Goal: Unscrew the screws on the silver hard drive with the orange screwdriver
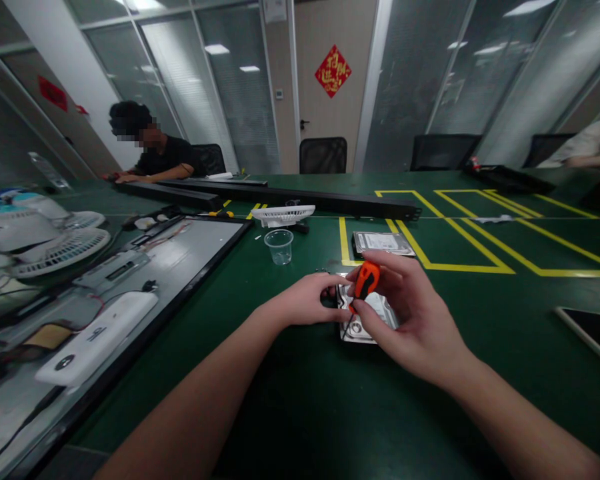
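Note:
A silver hard drive (375, 319) lies flat on the green table just in front of me. My right hand (405, 313) is closed round an orange-handled screwdriver (366, 279), its tip pointing down at the drive's near left part. My left hand (313, 300) rests at the drive's left edge with its fingers curled against it, steadying it. A second hard drive (383, 243) lies farther back inside a yellow-taped square.
A clear plastic cup (279, 246) and a white fan grille (284, 215) stand behind the drive. A large opened panel (105, 293) with white parts fills the left. Long black bars (300, 197) cross the table. Another person (150, 150) sits at the far left. A tablet (593, 330) lies right.

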Demonstrator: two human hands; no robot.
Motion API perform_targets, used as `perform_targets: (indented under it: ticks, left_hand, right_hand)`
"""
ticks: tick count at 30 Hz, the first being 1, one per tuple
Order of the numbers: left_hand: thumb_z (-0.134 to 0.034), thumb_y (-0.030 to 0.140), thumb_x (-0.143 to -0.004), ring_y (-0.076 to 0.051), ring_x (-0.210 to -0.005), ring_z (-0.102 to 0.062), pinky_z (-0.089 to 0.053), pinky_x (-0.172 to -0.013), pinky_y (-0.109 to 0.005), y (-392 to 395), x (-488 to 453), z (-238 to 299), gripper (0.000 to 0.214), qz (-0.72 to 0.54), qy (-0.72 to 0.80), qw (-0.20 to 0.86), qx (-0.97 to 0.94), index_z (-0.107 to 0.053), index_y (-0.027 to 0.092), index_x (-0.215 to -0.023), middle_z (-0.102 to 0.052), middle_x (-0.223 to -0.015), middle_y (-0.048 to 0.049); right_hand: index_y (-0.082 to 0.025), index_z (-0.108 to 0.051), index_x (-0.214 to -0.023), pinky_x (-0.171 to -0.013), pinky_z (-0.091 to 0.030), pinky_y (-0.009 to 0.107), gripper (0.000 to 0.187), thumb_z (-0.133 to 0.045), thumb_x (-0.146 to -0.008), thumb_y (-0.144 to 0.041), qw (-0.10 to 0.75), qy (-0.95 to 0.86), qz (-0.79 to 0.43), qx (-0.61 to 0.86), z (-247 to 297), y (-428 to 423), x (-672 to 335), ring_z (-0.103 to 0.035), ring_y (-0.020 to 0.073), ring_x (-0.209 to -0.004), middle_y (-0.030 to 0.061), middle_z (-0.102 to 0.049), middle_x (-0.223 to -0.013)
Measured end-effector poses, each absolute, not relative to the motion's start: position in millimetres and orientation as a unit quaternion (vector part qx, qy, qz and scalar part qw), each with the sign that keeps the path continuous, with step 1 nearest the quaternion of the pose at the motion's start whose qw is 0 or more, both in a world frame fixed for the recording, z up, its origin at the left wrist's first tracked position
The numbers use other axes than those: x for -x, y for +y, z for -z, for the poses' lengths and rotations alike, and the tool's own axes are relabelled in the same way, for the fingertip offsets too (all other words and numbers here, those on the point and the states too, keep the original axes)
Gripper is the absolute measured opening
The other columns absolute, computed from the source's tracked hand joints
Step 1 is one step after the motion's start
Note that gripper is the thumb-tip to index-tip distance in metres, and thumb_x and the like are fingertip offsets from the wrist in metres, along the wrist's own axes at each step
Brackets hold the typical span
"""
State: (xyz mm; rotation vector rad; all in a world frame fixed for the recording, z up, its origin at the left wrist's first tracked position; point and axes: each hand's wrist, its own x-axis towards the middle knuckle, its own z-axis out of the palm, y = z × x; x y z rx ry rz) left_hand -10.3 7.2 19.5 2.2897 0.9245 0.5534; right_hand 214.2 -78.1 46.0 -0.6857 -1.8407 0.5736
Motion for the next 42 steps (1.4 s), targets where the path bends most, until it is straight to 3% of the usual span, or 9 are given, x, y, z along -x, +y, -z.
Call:
perform_targets:
  ticks: [8,14,19,28,38,42]
  left_hand:
    - [-0.092,0.05,-0.087,-0.03,-0.103,-0.074,-0.058,-0.092,-0.04,6.1,9.8,-21.9,0.064,-0.197,0.36,0.291,-0.864,-0.075,0.022,-0.142,-0.079,-0.121,-0.0098]
    - [-0.092,0.051,-0.088,-0.032,-0.111,-0.074,-0.057,-0.097,-0.042,7.0,10.2,-20.7,0.063,-0.207,0.349,0.295,-0.865,-0.076,0.023,-0.141,-0.078,-0.127,-0.011]
    - [-0.092,0.054,-0.088,-0.031,-0.108,-0.073,-0.055,-0.092,-0.04,8.0,10.1,-18.7,0.06,-0.206,0.343,0.299,-0.866,-0.077,0.023,-0.138,-0.079,-0.125,-0.0098]
    - [-0.092,0.051,-0.088,-0.029,-0.104,-0.072,-0.056,-0.091,-0.038,6.7,10.0,-21.3,0.061,-0.201,0.351,0.294,-0.866,-0.076,0.021,-0.139,-0.078,-0.124,-0.0099]
    - [-0.092,0.048,-0.088,-0.033,-0.11,-0.073,-0.058,-0.099,-0.045,7.0,10.1,-19.7,0.063,-0.214,0.338,0.307,-0.863,-0.075,0.021,-0.143,-0.079,-0.128,-0.0114]
    - [-0.092,0.045,-0.088,-0.033,-0.112,-0.073,-0.058,-0.101,-0.046,6.7,10.0,-19.3,0.062,-0.215,0.337,0.315,-0.861,-0.075,0.019,-0.142,-0.078,-0.131,-0.0124]
  right_hand:
    - [-0.04,-0.059,-0.159,-0.106,-0.065,0.045,0.066,-0.084,-0.1,-0.023,0.525,-0.779,-0.152,0.307,-47.7,-75.6,-214.9,-0.075,0.0282,-0.122,0.0065,-0.073,-0.142]
    - [-0.041,-0.055,-0.162,-0.107,-0.065,0.046,0.069,-0.081,-0.101,-0.02,0.527,-0.772,-0.187,0.301,-45.1,-75.5,-214.2,-0.075,0.0285,-0.127,0.0067,-0.071,-0.145]
    - [-0.038,-0.052,-0.161,-0.104,-0.066,0.045,0.068,-0.074,-0.102,-0.014,0.527,-0.766,-0.231,0.286,-47.1,-78.1,-213.5,-0.077,0.0258,-0.117,0.0066,-0.072,-0.134]
    - [-0.04,-0.06,-0.156,-0.102,-0.064,0.045,0.062,-0.083,-0.101,-0.024,0.529,-0.773,-0.147,0.317,-46.1,-74.1,-215.6,-0.075,0.0265,-0.118,0.0062,-0.073,-0.139]
    - [-0.041,-0.055,-0.164,-0.109,-0.061,0.048,0.068,-0.074,-0.104,-0.017,0.508,-0.789,-0.177,0.295,-47.8,-78.0,-216.1,-0.075,0.0291,-0.127,0.0066,-0.073,-0.144]
    - [-0.041,-0.058,-0.162,-0.107,-0.062,0.048,0.068,-0.08,-0.102,-0.02,0.515,-0.79,-0.151,0.296,-48.1,-76.5,-215.6,-0.073,0.0303,-0.13,0.007,-0.073,-0.144]
